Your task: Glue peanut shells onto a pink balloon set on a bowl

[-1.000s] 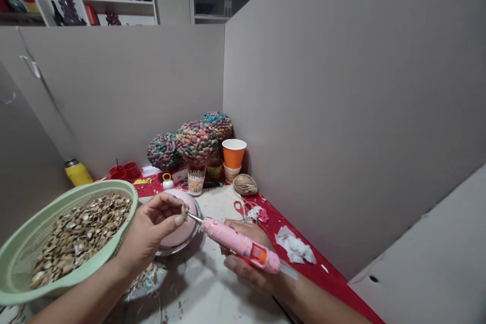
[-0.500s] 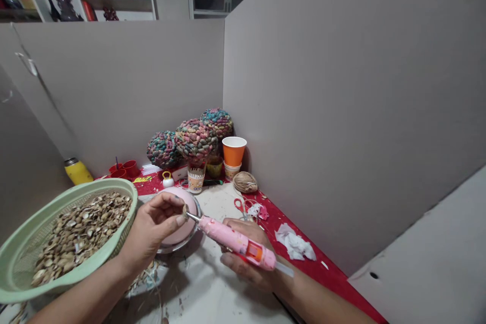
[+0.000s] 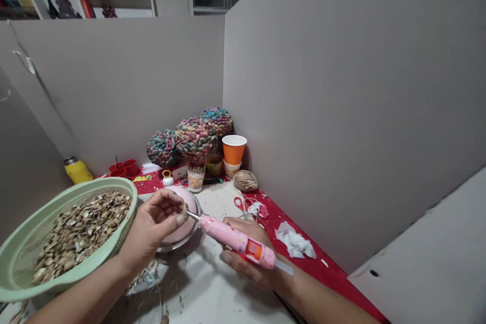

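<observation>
Where the scene begins at the far left, a green basket [image 3: 17,253] holds a heap of shells [image 3: 83,233], with a yellow bottle [image 3: 79,171] leaning behind it and red cups [image 3: 131,167] just to the right of that. The left hand [image 3: 157,220], in front of the basket's right side, pinches one small shell piece [image 3: 185,210] between thumb and fingers, so the piece is off the tabletop [image 3: 207,283], in front of a pink dome [image 3: 182,233] that sits in a shallow dish. Behind the dome are three balls covered in coloured shells, the middle one [image 3: 195,137] above a patterned paper cup [image 3: 196,178]. The right hand [image 3: 255,274] is wrapped around a pink glue gun [image 3: 235,238], its metal nozzle aimed left and up to the shell piece; whether tip and shell touch is too small to tell. Farther right come an orange cup [image 3: 234,152], a ball of twine [image 3: 245,181], scissors [image 3: 238,203] and crumpled tissue [image 3: 294,240].

The step in hand appears to be putting glue on the shell piece. As I judge it, the next move calls for a steady pinch, fingertips clear of the likely hot nozzle, and a clean parting of gun and piece before the glue sets.
</observation>
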A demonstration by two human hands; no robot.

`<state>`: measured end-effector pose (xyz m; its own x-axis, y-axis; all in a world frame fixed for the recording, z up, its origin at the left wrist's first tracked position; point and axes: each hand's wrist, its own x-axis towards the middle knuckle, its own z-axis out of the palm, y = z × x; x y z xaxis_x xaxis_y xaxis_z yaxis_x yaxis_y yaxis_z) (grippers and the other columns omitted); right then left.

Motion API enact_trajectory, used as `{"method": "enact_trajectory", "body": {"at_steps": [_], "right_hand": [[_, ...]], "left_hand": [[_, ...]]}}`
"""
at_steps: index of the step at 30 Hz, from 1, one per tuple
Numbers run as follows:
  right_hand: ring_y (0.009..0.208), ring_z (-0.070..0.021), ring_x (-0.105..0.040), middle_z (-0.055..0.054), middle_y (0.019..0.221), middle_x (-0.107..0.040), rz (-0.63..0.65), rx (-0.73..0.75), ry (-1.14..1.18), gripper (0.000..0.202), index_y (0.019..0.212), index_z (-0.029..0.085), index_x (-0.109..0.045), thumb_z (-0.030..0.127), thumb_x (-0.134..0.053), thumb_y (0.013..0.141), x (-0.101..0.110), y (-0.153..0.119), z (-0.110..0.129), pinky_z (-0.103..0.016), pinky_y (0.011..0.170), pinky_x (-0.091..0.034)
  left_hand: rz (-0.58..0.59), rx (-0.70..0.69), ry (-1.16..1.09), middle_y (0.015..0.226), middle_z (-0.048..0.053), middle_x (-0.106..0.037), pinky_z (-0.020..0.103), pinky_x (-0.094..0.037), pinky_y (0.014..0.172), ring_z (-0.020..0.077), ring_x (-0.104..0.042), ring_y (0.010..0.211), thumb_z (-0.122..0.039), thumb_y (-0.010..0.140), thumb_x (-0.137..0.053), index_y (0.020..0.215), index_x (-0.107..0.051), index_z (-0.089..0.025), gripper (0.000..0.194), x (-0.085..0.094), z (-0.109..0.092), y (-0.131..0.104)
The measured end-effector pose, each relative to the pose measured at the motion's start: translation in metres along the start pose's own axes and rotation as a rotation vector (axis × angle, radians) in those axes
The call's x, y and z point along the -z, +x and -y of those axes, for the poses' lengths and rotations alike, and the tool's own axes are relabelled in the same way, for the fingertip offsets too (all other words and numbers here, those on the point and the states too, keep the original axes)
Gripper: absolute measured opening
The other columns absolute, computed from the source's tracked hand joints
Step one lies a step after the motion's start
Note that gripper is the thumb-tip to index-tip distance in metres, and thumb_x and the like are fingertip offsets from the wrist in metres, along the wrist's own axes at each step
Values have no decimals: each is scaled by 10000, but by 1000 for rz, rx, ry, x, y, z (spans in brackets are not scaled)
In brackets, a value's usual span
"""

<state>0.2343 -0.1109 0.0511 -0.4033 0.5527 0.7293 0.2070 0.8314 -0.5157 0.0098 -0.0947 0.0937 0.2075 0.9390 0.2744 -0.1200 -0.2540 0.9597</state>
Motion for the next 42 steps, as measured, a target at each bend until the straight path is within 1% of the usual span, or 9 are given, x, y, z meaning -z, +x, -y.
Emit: {"method": "enact_trajectory", "body": {"at_steps": [5, 12, 24, 29, 35, 42], "right_hand": [[533, -108, -357, 36, 625, -383, -9, -30, 1, 491, 672, 206, -344, 589, -376, 978, 2, 2, 3, -269, 518, -264], [543, -112, -357, 32, 628, -380, -10, -5, -25, 486, 667, 207, -330, 566, -357, 992, 1, 2, 2, -273, 521, -262], [562, -108, -361, 36, 648, -379, -10, -50, 15, 461, 681, 202, -334, 538, -406, 988, -2, -2, -2, -274, 538, -271], [566, -111, -364, 34, 652, -384, -15, -68, 30, 432, 690, 204, -339, 508, -426, 983, -2, -2, -2, -277, 541, -277], [563, -117, -367, 29, 651, -390, -15, -93, 39, 432, 680, 206, -345, 510, -439, 972, -1, -3, -1, -283, 535, -276], [574, -115, -369, 30, 656, -397, -12, -100, 48, 394, 695, 204, -347, 461, -456, 973, -1, -3, 0, -278, 549, -279]], "left_hand": [[2, -4, 13, 892, 4, -658, 192, -479, 784, 123, -613, 834, -247, 748, -801, 923, -623, -213, 251, 0, 0, -1], [11, -5, 23, 896, -3, -660, 195, -477, 788, 120, -616, 842, -241, 752, -799, 923, -610, -218, 256, 0, 2, 0], [36, 3, -10, 901, -2, -663, 198, -483, 786, 119, -616, 837, -215, 742, -806, 940, -604, -221, 283, 0, 1, -2], [15, 0, 6, 898, -1, -658, 193, -479, 788, 117, -612, 836, -224, 752, -797, 935, -603, -218, 267, -2, -2, -2], [20, -5, -16, 883, 11, -644, 203, -488, 778, 132, -613, 832, -222, 737, -805, 929, -601, -205, 280, -3, -3, -2], [11, -21, -31, 895, -4, -641, 185, -484, 791, 115, -608, 838, -210, 750, -796, 944, -602, -223, 275, -1, 0, -1]]}}
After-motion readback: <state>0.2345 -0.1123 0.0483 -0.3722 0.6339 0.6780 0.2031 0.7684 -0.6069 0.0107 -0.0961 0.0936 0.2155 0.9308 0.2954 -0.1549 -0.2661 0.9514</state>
